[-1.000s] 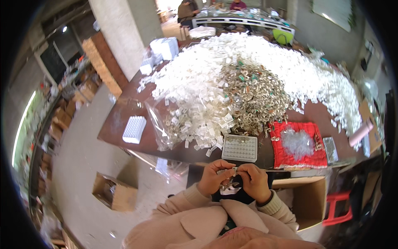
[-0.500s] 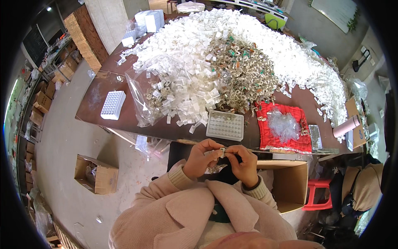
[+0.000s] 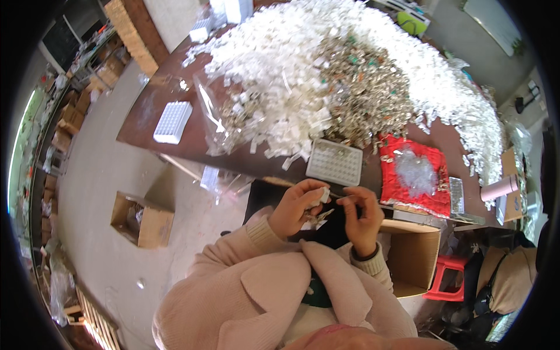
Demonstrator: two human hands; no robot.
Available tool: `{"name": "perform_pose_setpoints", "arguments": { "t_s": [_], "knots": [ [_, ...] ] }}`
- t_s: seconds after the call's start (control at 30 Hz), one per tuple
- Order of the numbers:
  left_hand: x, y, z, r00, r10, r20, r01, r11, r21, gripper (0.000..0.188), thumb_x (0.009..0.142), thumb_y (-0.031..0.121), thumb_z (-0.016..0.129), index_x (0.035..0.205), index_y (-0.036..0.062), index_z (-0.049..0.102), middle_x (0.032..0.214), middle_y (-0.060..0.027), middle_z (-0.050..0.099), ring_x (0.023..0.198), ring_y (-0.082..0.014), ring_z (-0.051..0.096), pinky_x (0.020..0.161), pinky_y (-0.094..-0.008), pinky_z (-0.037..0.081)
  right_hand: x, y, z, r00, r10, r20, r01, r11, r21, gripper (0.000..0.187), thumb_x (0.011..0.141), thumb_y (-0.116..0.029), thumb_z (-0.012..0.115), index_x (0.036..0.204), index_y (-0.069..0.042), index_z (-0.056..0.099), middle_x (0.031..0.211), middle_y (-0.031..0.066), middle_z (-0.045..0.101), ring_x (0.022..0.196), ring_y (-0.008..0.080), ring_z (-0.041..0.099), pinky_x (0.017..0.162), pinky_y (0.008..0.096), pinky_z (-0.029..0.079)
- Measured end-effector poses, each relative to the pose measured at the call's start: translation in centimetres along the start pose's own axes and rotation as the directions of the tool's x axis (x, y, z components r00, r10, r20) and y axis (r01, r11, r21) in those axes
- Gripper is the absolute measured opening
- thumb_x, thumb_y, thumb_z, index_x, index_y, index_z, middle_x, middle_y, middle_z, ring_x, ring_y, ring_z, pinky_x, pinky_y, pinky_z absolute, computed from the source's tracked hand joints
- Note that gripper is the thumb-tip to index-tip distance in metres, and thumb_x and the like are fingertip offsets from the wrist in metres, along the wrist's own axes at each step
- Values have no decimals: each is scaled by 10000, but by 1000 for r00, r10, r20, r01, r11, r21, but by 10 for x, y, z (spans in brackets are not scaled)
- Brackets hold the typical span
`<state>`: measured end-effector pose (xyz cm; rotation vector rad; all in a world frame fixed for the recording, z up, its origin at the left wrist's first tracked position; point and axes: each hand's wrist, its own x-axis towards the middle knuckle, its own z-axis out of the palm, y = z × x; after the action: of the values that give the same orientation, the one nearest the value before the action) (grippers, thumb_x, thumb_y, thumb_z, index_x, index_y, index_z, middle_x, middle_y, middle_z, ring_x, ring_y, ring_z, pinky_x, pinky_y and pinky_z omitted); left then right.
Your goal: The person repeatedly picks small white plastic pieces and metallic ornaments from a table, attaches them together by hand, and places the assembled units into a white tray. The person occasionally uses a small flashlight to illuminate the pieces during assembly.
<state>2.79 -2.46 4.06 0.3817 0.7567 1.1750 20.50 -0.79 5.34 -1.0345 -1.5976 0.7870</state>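
Just off the table's front edge, my left hand (image 3: 298, 208) pinches a small white piece (image 3: 324, 195) between thumb and fingers. My right hand (image 3: 363, 217) is beside it, fingertips pressed together around something too small to make out. A short gap separates the two hands. Several small, pale, shiny pieces (image 3: 317, 219) show just below my left fingers, over dark cloth; whether that hand touches them I cannot tell. Beyond my hands, on the table, is a pale tray with rows of round hollows (image 3: 334, 163), with a small piece near its top.
A large heap of small white pieces (image 3: 280, 87) covers the brown table (image 3: 149, 111), with a mound of ring-like metallic pieces (image 3: 367, 87) in it. Nearby are a red cloth (image 3: 391, 195), a white tray (image 3: 173, 122) and a pink cylinder (image 3: 499, 188). Cardboard boxes (image 3: 156, 227) and a red stool (image 3: 446, 277) stand below.
My hands have moved apart from where they met over one small piece. The white piece now stays at my left fingertips. The whole view has shifted and tilted.
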Motion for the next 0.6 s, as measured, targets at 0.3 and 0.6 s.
{"name": "perform_pose_setpoints", "arguments": {
  "t_s": [0.3, 0.6],
  "knots": [
    [27, 151, 6, 571, 798, 194, -769, 436, 468, 180, 954, 41, 630, 1133, 42, 652, 890, 6, 640, 667, -57, 535, 576, -198, 437, -5, 7, -3, 996, -9, 93, 9, 1000, 5, 158, 965, 8, 604, 1119, 41, 599, 974, 89, 667, 769, 124, 679, 723, 236, 521],
    [18, 93, -15, 535, 683, 497, -406, -308, 861, 180, 819, 166, 782, 924, 52, 692, 845, -116, 686, 644, -237, 614, 588, -336, 502, -7, 13, 4, 996, 66, 65, -71, 995, 76, 155, 919, 44, 632, 1072, 22, 642, 864, 84, 684, 718, 122, 675, 668, 238, 520]
  ]
}}
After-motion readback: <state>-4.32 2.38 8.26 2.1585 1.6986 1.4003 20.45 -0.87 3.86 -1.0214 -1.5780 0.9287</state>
